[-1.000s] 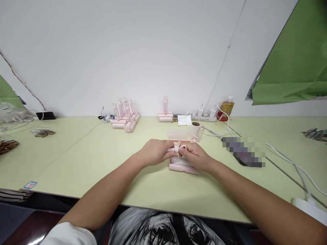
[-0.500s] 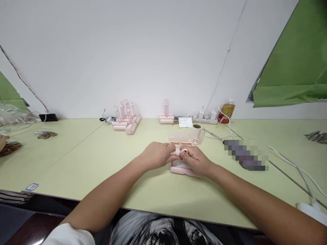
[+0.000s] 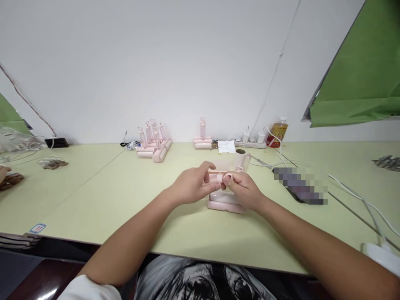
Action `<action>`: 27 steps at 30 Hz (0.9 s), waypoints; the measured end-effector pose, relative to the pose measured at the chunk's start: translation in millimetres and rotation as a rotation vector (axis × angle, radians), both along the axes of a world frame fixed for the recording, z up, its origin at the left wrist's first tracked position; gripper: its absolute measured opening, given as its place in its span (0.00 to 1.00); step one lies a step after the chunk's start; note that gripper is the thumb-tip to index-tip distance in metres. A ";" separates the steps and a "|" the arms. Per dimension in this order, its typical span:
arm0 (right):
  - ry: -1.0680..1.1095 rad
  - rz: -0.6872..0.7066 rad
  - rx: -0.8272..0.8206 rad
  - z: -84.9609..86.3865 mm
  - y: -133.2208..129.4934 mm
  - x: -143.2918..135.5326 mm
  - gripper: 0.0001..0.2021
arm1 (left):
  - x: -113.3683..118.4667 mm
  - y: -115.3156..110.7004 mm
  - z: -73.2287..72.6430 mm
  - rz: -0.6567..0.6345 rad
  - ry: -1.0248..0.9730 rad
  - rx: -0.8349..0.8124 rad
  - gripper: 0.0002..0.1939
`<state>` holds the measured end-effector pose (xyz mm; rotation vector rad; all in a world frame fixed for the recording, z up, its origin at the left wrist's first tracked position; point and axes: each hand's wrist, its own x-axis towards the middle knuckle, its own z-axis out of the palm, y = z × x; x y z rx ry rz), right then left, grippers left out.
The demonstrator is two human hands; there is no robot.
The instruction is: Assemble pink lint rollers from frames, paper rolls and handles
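A slim, see-through pink tube with a ring at one end (image 3: 214,178) is held level between my two hands. My right hand (image 3: 245,189) pinches the ring end between thumb and fingers. Around the other end curls my left hand (image 3: 190,183), its thumb below the tube and its index finger lifted off. Just beneath my hands lies an open pink case (image 3: 225,206) with a white roll inside and a clear lid standing up at the back. My right hand partly hides the case. Behind it stand a white paper roll (image 3: 240,157) and another clear pink tube (image 3: 247,161).
Several pink cases with upright tubes (image 3: 154,148) stand by the wall, and one more set (image 3: 203,141) stands farther right. A power strip (image 3: 250,145), a drink bottle (image 3: 278,132), cables and a blurred-out dark object (image 3: 298,186) are on the right. Another person's hand (image 3: 3,173) shows at far left.
My left fingers have loosened and spread, with the index finger rising, so more of the tube shows. Both hands have risen slightly. The case stays on the table.
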<state>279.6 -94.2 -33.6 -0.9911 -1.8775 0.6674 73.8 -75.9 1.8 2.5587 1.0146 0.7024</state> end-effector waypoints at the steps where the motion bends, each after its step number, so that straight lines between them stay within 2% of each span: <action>1: 0.045 -0.038 -0.006 0.5 0.7 0.6 0.26 | -3.3 2.9 1.4 -0.005 -0.106 -0.067 0.23; 4: 0.175 -0.105 -0.054 -1.3 4.2 2.1 0.26 | -10.8 16.3 2.5 -0.031 -0.497 -0.365 0.19; 7: 0.193 -0.080 -0.061 -5.4 6.5 1.0 0.25 | -5.7 24.1 -1.4 -0.122 -0.906 -0.651 0.18; 10: 0.121 -0.008 -0.004 -7.2 5.0 -2.8 0.23 | 10.8 19.1 -8.8 -0.228 -1.180 -0.773 0.20; 12: -0.012 0.059 0.045 -5.4 2.0 -4.8 0.21 | 20.3 13.4 -13.4 -0.245 -1.241 -0.788 0.20; 15: -0.330 0.139 0.060 -0.3 -3.2 -3.4 0.19 | 22.6 11.3 -16.7 -0.216 -1.249 -0.757 0.18; 17: -0.502 0.146 -0.023 1.6 -5.0 0.6 0.25 | 17.6 15.1 -17.1 -0.206 -1.204 -0.745 0.15; 19: -0.602 0.139 -0.140 1.6 -4.8 5.6 0.29 | 12.0 19.6 -17.9 -0.191 -1.066 -0.745 0.13; 23: -0.654 0.117 -0.297 0.5 -0.4 11.8 0.27 | 8.5 19.8 -23.0 -0.098 -0.715 -0.604 0.11; 27: -0.525 0.094 -0.328 5.0 4.6 11.6 0.15 | 9.6 12.7 -26.3 -0.139 -0.469 -0.376 0.16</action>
